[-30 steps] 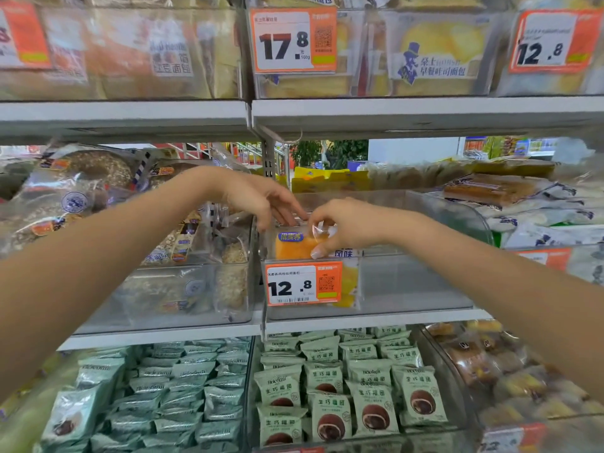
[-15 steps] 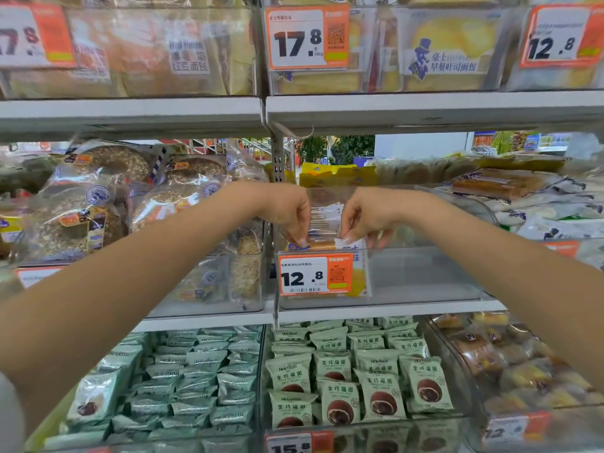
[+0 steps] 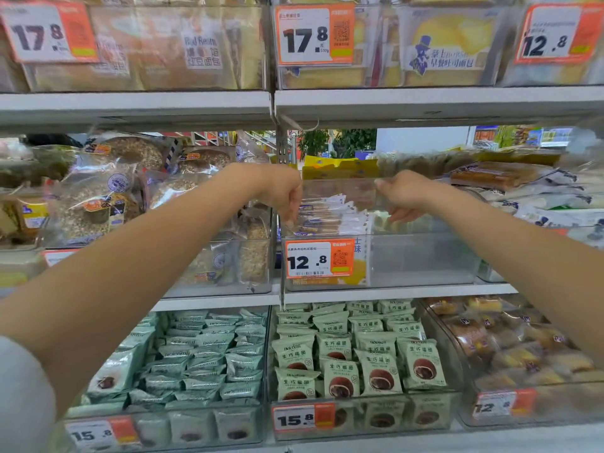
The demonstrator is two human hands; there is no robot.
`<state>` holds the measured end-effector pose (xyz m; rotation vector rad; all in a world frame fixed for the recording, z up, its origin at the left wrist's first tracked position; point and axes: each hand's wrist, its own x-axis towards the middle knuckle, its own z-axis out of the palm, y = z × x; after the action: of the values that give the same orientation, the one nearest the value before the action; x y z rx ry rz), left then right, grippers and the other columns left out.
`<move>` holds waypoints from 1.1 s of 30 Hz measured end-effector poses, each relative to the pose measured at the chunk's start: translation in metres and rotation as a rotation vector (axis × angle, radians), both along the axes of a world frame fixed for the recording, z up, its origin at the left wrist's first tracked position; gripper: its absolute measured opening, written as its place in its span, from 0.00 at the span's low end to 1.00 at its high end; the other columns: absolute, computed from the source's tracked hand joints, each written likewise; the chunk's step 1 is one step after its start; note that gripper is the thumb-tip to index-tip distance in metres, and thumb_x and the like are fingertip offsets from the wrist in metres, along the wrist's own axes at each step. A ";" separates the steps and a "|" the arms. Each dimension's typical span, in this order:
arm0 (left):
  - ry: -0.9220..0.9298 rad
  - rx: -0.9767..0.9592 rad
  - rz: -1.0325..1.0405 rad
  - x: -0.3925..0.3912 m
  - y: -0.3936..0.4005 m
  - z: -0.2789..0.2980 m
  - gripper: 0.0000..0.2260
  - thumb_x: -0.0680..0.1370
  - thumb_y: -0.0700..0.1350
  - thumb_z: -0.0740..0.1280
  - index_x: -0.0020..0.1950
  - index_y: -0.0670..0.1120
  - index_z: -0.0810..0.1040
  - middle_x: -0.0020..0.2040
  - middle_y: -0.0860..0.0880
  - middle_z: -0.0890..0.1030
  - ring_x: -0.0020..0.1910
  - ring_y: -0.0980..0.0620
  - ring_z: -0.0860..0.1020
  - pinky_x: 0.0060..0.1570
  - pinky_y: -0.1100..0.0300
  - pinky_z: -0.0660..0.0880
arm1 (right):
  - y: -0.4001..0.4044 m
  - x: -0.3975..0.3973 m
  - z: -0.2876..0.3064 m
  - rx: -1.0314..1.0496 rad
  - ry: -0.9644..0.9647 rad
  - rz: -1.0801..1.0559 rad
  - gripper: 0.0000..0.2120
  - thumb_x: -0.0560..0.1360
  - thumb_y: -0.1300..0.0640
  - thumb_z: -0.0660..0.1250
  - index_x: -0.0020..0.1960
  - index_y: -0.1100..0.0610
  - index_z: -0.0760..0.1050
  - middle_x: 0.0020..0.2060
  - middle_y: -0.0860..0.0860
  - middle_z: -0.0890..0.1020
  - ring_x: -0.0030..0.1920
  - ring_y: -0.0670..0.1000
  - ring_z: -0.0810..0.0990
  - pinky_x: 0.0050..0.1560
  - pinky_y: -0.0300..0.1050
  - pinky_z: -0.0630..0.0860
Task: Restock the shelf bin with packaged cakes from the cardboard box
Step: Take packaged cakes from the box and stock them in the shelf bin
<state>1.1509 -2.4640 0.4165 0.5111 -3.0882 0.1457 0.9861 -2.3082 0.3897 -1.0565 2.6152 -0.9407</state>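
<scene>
The clear shelf bin (image 3: pixel 425 263) stands on the middle shelf with a 12.8 price tag (image 3: pixel 320 258) on its front. Several packaged cakes (image 3: pixel 330 214) in clear wrappers are stacked in its left part; the right part holds nothing. My left hand (image 3: pixel 282 192) hangs over the bin's left edge, fingers curled down and pinching the left end of the top pack. My right hand (image 3: pixel 403 197) hovers inside the bin just right of the stack, fingers loosely curled, holding nothing. The cardboard box is out of view.
The upper shelf edge (image 3: pixel 392 103) runs close above my hands. A bin of seeded bread bags (image 3: pixel 98 204) stands to the left, wrapped loaves (image 3: pixel 510 178) to the right. The lower shelf has bins of green snack packs (image 3: pixel 356 361).
The pack I held with both hands has gone down onto the stack in the bin. My right hand has let go and moved right; both hands have risen slightly.
</scene>
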 end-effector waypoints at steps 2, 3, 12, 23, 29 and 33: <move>-0.009 -0.039 0.006 0.002 0.001 -0.002 0.04 0.70 0.44 0.75 0.43 0.47 0.84 0.36 0.60 0.78 0.39 0.62 0.74 0.54 0.59 0.70 | -0.016 0.011 -0.006 0.131 -0.155 0.007 0.33 0.80 0.38 0.43 0.75 0.59 0.54 0.62 0.64 0.76 0.54 0.60 0.81 0.56 0.52 0.75; -0.006 -0.053 0.004 0.002 0.001 -0.004 0.04 0.71 0.44 0.75 0.44 0.46 0.84 0.36 0.60 0.78 0.38 0.63 0.73 0.53 0.59 0.70 | -0.027 0.018 -0.010 0.145 -0.238 0.019 0.34 0.79 0.36 0.40 0.76 0.59 0.53 0.66 0.63 0.73 0.56 0.60 0.79 0.58 0.53 0.73; 0.069 -0.026 0.007 0.012 0.005 -0.010 0.03 0.73 0.39 0.72 0.43 0.47 0.83 0.34 0.61 0.76 0.36 0.65 0.73 0.48 0.60 0.71 | -0.043 0.003 -0.016 -0.026 -0.257 -0.136 0.37 0.79 0.35 0.40 0.73 0.63 0.60 0.68 0.65 0.69 0.59 0.63 0.76 0.51 0.58 0.75; 0.334 -0.031 -0.010 0.022 0.026 -0.033 0.10 0.78 0.39 0.63 0.57 0.44 0.81 0.55 0.47 0.81 0.52 0.50 0.78 0.54 0.55 0.75 | -0.036 0.006 -0.032 -0.318 -0.219 -0.111 0.32 0.81 0.39 0.47 0.73 0.61 0.62 0.70 0.58 0.68 0.67 0.60 0.69 0.67 0.52 0.65; 0.701 -0.241 -0.282 0.035 0.076 -0.109 0.09 0.74 0.37 0.63 0.50 0.40 0.80 0.46 0.43 0.81 0.48 0.42 0.78 0.42 0.49 0.76 | 0.042 0.095 -0.098 -0.908 0.443 0.001 0.09 0.79 0.58 0.57 0.55 0.61 0.73 0.47 0.53 0.78 0.47 0.51 0.74 0.47 0.42 0.68; 0.797 -0.155 -0.437 0.057 0.112 -0.194 0.10 0.70 0.41 0.61 0.46 0.40 0.79 0.37 0.44 0.79 0.35 0.44 0.78 0.30 0.57 0.71 | 0.077 0.137 -0.213 -0.671 0.494 0.117 0.12 0.74 0.53 0.54 0.49 0.57 0.73 0.40 0.48 0.73 0.40 0.48 0.70 0.41 0.43 0.65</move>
<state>1.2076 -2.3524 0.2220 -0.1112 -2.3023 0.1313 1.1236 -2.2316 0.1768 -1.7654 2.5855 -1.7921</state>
